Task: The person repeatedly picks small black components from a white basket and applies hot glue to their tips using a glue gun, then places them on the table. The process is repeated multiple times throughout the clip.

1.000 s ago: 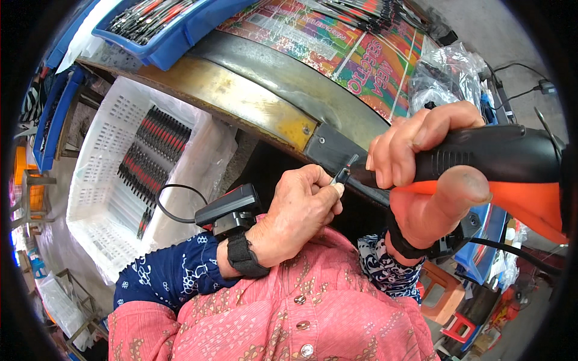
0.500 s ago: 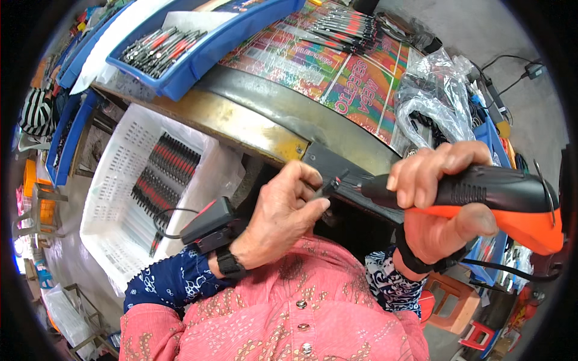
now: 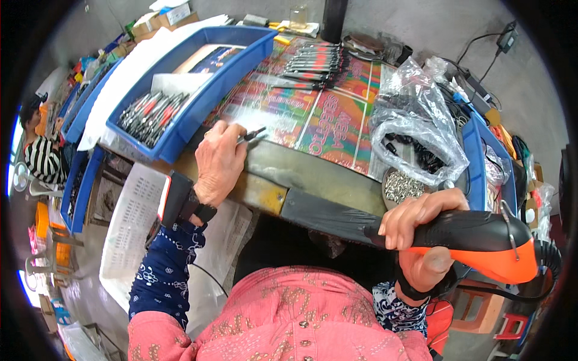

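My left hand (image 3: 218, 161) is over the table's near edge, beside the blue tray (image 3: 198, 102). Between its closed fingers is a slim dark pen-shaped piece (image 3: 253, 133), its tip pointing right over the table. At the right, my right hand (image 3: 424, 231) wraps around a black and orange corded electric screwdriver (image 3: 475, 231). The screwdriver's nose points left, along the dark padded strip (image 3: 331, 218) on the table edge; its bit cannot be made out. Several slim black, red and silver pen-shaped pieces (image 3: 310, 65) lie in a row on the table.
Similar pieces (image 3: 153, 117) fill part of the blue tray. A clear plastic bag (image 3: 415, 129) of black parts lies right, above a bowl of small metal parts (image 3: 403, 185). A white crate (image 3: 129, 228) stands below my left arm. A person in stripes (image 3: 43, 156) sits far left.
My left hand has moved away from my body, up and left over the table, carrying the dark piece away from the screwdriver. The screwdriver stays in my right hand. The view has tilted up.
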{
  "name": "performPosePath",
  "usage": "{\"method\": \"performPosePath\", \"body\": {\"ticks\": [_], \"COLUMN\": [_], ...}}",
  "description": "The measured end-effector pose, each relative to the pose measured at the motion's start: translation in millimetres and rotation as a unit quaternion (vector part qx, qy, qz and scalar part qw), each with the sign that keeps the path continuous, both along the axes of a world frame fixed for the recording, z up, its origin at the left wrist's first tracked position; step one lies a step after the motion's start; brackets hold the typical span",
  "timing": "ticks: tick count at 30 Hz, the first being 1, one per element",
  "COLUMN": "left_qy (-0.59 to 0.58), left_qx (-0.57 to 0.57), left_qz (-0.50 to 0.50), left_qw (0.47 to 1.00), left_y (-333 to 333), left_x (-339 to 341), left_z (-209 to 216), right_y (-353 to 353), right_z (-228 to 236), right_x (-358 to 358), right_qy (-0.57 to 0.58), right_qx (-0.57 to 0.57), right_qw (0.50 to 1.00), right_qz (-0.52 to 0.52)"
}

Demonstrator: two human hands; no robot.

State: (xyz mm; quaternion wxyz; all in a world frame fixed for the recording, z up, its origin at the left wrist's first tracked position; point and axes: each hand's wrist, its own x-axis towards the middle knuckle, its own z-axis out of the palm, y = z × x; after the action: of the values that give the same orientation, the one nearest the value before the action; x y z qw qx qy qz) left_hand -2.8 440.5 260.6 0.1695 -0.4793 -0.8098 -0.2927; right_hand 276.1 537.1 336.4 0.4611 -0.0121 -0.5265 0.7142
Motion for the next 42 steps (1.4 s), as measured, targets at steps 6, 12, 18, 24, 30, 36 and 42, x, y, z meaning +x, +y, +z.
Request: {"method": "performPosePath", "body": {"ticks": [6,12,18,24,30,36,42], "left_qy": [0.057,0.067,0.089,0.112,0.132,0.184,-0.035], "left_qx": [-0.08,0.027,-0.003,-0.053,-0.085,-0.076,0.051], "left_qz": [0.026,-0.087,-0.09,-0.081,-0.096,-0.088,-0.211], "left_qw": [0.995,0.994,0.992,0.989,0.983,0.976,0.976], "left_y": [11,64,139,177,184,173,130], "left_x": [-26,-24,-28,-35,-35,-27,12], "left_z": [4,26,20,6,-1,-1,25], "right_y": [12,24,36,45,47,41,30], "right_z": [-4,-9,-14,-19,-19,-18,-12], "right_x": [11,16,26,32,33,29,25], "right_qy": [-0.004,0.002,0.008,0.028,0.017,0.014,0.004], "right_qx": [0.005,0.006,-0.016,-0.055,-0.042,-0.047,-0.015], "right_qw": [1.0,1.0,1.0,0.998,0.999,0.999,1.0], "right_qz": [0.005,0.021,0.025,0.008,0.015,0.005,0.018]}}
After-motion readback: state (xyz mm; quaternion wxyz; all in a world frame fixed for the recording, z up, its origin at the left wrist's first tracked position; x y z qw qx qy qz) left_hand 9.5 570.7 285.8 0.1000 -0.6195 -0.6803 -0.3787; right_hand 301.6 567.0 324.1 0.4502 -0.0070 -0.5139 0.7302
